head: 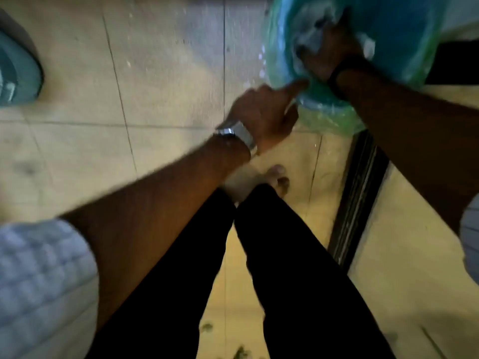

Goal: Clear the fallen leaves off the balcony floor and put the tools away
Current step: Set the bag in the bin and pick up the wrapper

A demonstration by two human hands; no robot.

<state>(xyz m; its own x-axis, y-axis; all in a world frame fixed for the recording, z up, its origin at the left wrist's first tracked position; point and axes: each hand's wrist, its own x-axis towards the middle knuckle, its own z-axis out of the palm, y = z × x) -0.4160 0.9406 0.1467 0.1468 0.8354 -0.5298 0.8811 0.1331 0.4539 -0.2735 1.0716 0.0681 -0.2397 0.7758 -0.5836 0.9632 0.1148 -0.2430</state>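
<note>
A bin lined with a green-blue plastic bag [404, 29] stands at the top right of the blurred head view. My right hand [329, 47] reaches down inside its mouth among whitish crumpled stuff; its fingers are hidden. My left hand [261, 107], with a metal watch at the wrist, pinches the near rim of the bag, its thumb stretched toward the plastic. A few small green leaf bits [207, 326] lie on the tile near the bottom, between my legs.
Beige floor tiles [160, 73] fill the left and centre. A teal-grey object [18, 73] sits at the left edge. A dark sliding-door track [357, 200] runs diagonally on the right. My bare foot [274, 177] and black trouser legs stand below the hands.
</note>
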